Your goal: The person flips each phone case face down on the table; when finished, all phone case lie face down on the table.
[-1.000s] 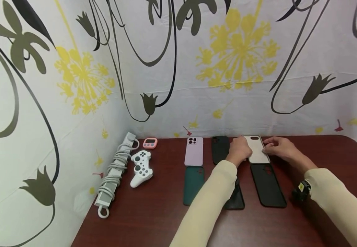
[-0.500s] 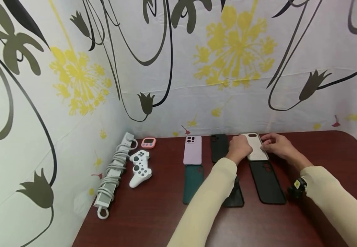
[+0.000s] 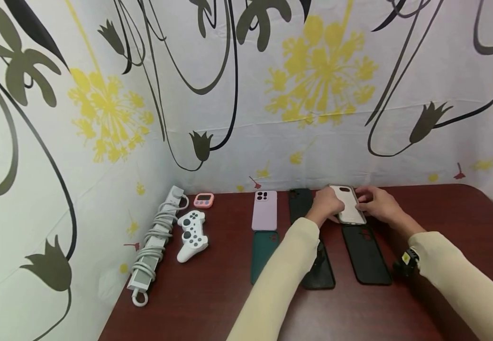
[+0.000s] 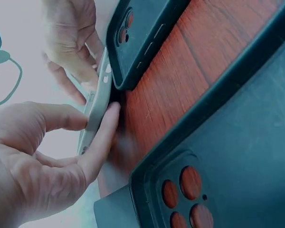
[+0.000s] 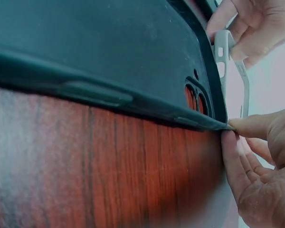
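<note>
Slightly leftward the white case (image 3: 351, 206) has moved, just behind a black case (image 3: 367, 254). My left hand (image 3: 326, 203) and right hand (image 3: 380, 205) pinch its opposite edges; I should guide lightly, evenly, keeping it straight.

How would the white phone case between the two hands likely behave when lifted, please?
The white phone case is probably light, being a thin open shell. It likely bends slightly rather than flops, since its rim holds its shape between left hand and right hand. Its broad, flat panel makes rolling unlikely.
</note>
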A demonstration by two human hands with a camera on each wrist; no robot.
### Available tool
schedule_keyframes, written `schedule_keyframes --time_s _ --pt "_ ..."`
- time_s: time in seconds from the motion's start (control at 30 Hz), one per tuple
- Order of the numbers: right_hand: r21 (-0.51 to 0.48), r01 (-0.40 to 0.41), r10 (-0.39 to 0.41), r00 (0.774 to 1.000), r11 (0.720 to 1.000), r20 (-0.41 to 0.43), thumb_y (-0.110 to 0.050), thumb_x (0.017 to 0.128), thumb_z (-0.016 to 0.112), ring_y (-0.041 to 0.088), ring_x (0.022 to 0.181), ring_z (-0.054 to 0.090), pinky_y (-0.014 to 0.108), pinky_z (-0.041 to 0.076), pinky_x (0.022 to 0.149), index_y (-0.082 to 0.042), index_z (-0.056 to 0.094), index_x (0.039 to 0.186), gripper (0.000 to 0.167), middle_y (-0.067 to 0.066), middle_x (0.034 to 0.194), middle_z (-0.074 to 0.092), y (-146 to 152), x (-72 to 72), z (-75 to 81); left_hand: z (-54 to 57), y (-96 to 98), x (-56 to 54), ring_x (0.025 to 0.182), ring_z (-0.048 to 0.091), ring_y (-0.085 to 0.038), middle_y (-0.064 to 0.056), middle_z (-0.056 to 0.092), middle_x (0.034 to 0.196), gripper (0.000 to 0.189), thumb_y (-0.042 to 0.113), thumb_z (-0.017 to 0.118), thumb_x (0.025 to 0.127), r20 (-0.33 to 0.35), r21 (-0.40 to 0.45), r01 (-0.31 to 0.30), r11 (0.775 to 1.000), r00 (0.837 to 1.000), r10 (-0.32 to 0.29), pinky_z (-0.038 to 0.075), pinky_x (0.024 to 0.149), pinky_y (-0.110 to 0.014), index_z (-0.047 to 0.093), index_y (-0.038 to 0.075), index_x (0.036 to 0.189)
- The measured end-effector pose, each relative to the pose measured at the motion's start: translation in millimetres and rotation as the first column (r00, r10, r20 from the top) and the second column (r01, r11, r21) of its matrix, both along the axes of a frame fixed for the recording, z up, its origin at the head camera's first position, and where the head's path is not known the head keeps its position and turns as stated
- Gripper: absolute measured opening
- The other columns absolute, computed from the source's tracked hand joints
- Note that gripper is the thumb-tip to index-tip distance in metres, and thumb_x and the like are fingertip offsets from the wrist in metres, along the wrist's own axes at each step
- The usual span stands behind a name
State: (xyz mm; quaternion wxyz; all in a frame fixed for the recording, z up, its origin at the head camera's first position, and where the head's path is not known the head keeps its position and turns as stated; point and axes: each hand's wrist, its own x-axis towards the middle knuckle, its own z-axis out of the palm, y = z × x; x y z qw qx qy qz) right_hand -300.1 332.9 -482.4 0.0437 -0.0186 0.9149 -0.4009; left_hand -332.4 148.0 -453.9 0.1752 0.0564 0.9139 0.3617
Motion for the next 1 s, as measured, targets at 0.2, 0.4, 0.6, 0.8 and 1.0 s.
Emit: schedule_keyframes --time_s 0.2,0.4,0.6,0.8,1.0 --pt "0.009 -0.03 0.03 1.0 0.999 -0.006 -0.011 0.102 0.068 0.025 0.091 0.072 0.039 0.066 0.072 0.006 0.048 0.151 0.055 0.029 0.123 0.064 -14 -5.3 -0.5 7.1 -19.3 3.5 0.065 0.076 -0.031 -0.012 0.065 0.094 0.016 -0.003 0.064 0.095 0.109 0.178 -0.082 0.981 0.992 0.063 0.066 0.059 -0.037 0.064 0.003 0.109" --pt "-0.007 -0.022 0.022 1.0 1.0 -0.004 -0.012 0.1 0.071 0.024 0.09 0.072 0.04 0.067 0.071 0.007 0.052 0.145 0.052 0.031 0.124 0.064 -19 -6.2 -0.8 12.3 -31.2 5.4 0.071 0.075 -0.033 -0.014 0.066 0.094 0.011 -0.004 0.065 0.096 0.135 0.282 -0.066 0.957 0.99 0.028 0.068 0.07 -0.043 0.068 0.0 0.107" --pt "-0.035 -0.014 0.015 1.0 0.999 0.007 -0.013 0.1 0.071 0.024 0.09 0.074 0.04 0.068 0.073 0.01 0.052 0.143 0.052 0.033 0.125 0.063 -16 0.7 -0.5 22.6 -36.5 16.4 0.089 0.077 -0.032 -0.014 0.069 0.098 0.037 -0.001 0.071 0.098 0.172 0.429 -0.051 0.902 0.985 -0.026 0.068 0.081 -0.047 0.065 -0.002 0.135" --pt "-0.062 -0.006 0.008 0.999 0.998 0.032 -0.026 0.107 0.062 0.024 0.092 0.076 0.039 0.068 0.074 0.009 0.053 0.145 0.052 0.035 0.13 0.064 -29 3.9 4.7 23.5 -50.2 13.2 0.098 0.075 -0.035 -0.019 0.07 0.106 0.053 -0.003 0.069 0.099 0.167 0.479 -0.016 0.878 0.983 -0.073 0.067 0.083 -0.052 0.054 -0.002 0.15" --pt "-0.08 0.026 -0.018 0.995 0.996 0.094 -0.05 0.112 0.047 0.026 0.102 0.074 0.038 0.068 0.08 0.009 0.054 0.146 0.069 0.034 0.136 0.063 -40 5.9 12.2 26.8 -60.3 12.7 0.101 0.075 -0.035 -0.023 0.071 0.116 0.052 -0.005 0.066 0.099 0.172 0.505 0.049 0.862 0.973 -0.156 0.066 0.087 -0.056 0.053 -0.005 0.149"
